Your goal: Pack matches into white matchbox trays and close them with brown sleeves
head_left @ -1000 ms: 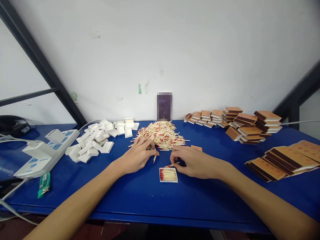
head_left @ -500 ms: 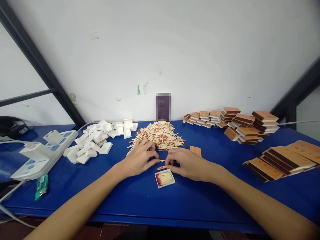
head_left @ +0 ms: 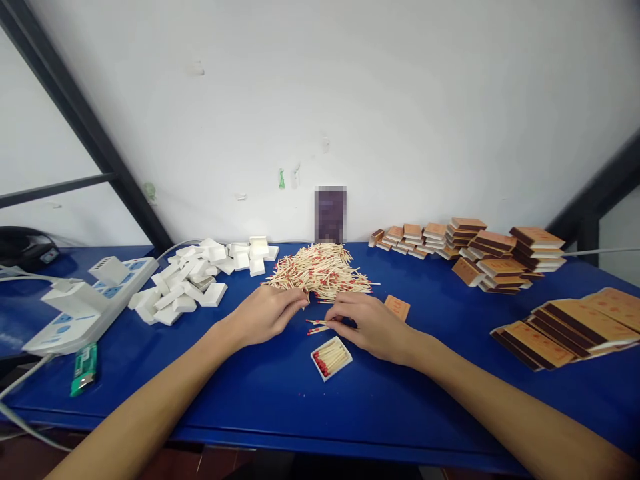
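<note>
A few red-tipped matches (head_left: 317, 327) stick out to the left from the pinched fingers of my right hand (head_left: 367, 321). My left hand (head_left: 274, 311) is closed at the near edge of a large heap of matches (head_left: 325, 270), thumb against fingers; whatever is between the fingertips is hidden. Just below my right hand, a white matchbox tray (head_left: 342, 368) lies on the table, filled with matches whose red heads point toward the lower left. Partly behind my right hand lies an orange matchbox sleeve (head_left: 398, 307).
White empty trays (head_left: 183, 283) are piled at the left, beside a power strip (head_left: 95, 310) and a green packet (head_left: 84, 368). Stacked matchboxes (head_left: 495, 257) stand at the back right, with flat sleeves (head_left: 570, 327) in front. The blue table (head_left: 240, 407) meets the wall.
My left hand has drawn away from my right hand, back to the heap's edge. The matches at my right fingertips now stick out farther. The view has shifted slightly.
</note>
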Available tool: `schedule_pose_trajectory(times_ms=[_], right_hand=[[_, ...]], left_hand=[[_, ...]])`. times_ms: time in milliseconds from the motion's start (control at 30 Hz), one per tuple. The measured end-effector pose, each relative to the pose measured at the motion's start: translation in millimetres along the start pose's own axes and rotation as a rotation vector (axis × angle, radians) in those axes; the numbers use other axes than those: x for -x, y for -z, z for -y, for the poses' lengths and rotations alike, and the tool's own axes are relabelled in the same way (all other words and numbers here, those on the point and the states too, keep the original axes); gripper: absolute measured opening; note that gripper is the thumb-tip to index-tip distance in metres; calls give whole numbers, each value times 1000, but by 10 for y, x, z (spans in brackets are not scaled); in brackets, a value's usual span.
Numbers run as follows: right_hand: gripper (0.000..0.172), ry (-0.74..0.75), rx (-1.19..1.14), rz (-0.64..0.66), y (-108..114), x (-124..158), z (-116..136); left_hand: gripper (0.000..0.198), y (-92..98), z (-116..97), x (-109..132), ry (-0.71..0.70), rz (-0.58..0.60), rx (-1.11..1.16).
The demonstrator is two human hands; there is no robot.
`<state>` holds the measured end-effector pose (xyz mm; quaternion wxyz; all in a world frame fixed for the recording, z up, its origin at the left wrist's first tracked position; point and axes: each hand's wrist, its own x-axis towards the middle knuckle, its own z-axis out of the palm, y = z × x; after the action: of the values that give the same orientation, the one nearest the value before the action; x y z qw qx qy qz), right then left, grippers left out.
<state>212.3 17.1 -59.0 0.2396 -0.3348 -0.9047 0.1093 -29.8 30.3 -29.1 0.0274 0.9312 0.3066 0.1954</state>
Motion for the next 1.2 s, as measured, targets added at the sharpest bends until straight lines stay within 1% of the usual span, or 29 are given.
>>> schedule_pose_trajectory(times_ms=[100, 200, 267, 467, 600, 733, 900, 1033, 1200], right_hand=[[16, 4, 33, 10, 33, 6, 4], [18, 4, 75, 26, 69, 14, 13], [18, -1, 93, 39, 89, 17, 23], [13, 35, 69, -2, 89, 24, 51], [12, 58, 32, 32, 64, 27, 49], [11, 57, 24, 51, 59, 19, 34], [10, 55, 34, 44, 44, 16, 19], [11, 72, 1, 32, 24, 14, 2], [11, 71, -37, 29, 33, 16, -11]], left_hand=[[22, 7, -54, 1, -34, 135, -14], [29, -5, -92, 3, -34, 181, -46], [29, -14, -105, 3, -32, 198, -69], [22, -10, -112, -10, -19, 221, -48], [20, -24, -104, -8, -28, 218, 19], [21, -46, -102, 0, -42, 209, 60], [20, -56, -95, -1, -38, 214, 87], [16, -53, -80, -12, -42, 215, 125], [15, -58, -79, -24, -36, 213, 136]])
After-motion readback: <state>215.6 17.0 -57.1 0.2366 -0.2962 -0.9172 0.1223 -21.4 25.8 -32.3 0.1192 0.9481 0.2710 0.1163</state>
